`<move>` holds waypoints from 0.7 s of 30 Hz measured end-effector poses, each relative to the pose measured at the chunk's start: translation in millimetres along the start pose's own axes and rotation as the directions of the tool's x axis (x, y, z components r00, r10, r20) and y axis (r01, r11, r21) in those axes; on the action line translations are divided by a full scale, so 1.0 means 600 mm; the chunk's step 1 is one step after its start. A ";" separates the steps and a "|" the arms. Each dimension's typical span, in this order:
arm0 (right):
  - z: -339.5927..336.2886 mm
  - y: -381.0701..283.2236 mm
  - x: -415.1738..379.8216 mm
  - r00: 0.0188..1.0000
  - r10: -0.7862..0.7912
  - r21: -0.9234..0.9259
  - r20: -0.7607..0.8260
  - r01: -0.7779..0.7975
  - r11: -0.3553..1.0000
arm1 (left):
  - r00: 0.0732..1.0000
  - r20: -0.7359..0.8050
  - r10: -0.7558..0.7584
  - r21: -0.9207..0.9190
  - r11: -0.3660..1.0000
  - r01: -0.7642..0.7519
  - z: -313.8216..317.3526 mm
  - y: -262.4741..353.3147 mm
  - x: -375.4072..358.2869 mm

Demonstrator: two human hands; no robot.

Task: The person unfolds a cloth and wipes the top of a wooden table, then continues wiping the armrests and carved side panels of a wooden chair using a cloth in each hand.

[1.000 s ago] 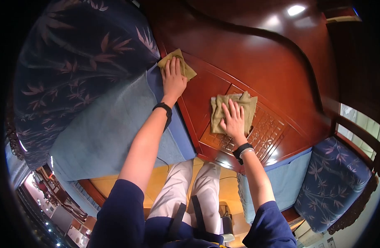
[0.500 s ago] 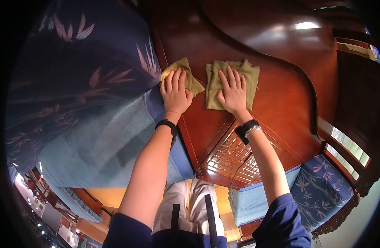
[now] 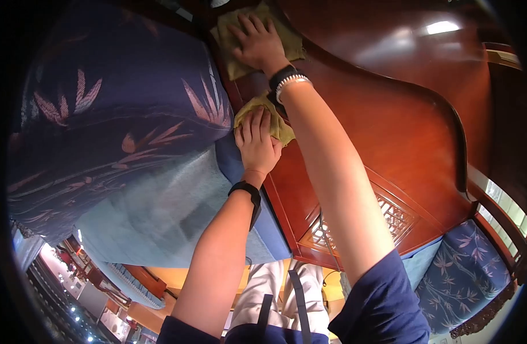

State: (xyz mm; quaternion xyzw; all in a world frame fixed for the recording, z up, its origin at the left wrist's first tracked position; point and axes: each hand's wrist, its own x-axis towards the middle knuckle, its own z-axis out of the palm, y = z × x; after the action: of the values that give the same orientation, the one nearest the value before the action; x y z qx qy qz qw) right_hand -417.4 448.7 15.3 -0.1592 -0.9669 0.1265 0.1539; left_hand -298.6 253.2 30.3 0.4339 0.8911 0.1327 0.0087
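Observation:
My right hand [image 3: 262, 47] lies flat on a folded olive-green cloth [image 3: 232, 60] at the far left part of a glossy reddish-brown wooden tabletop [image 3: 355, 126]. Its fingers are spread over the cloth, and that arm reaches across the wood. Nearer to me, my left hand [image 3: 257, 142] rests on a smaller, crumpled olive-yellow cloth [image 3: 284, 131] by the table's left edge. The left fingers are stretched out and press on the cloth from above. The two cloths are close together, with the right wrist just above the left cloth.
Left of the table stands a dark blue bamboo-patterned cushion [image 3: 148, 86] above a light blue seat cover [image 3: 154, 218]. A lattice panel [image 3: 394, 218] is set in the wood near the front edge. Another blue patterned cushion [image 3: 464, 275] sits at right. A curved wooden ridge [image 3: 412, 85] bounds the surface.
My right hand has slid its cloth leftward and away from me, to the far left of the table. My left hand stays on its cloth by the edge, while the view has shifted slightly.

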 end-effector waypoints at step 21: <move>-0.171 0.110 -0.454 0.914 0.368 -0.114 -0.174 -0.389 0.914 | 0.969 -0.206 0.138 0.160 0.982 -0.105 0.025 -0.009 0.000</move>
State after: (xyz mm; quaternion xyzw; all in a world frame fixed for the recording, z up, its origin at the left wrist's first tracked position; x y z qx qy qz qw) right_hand -119.5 434.9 20.1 -0.3636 -0.9100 0.0705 0.1862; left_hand -300.7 253.8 14.6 0.4702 0.8658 0.1130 -0.1283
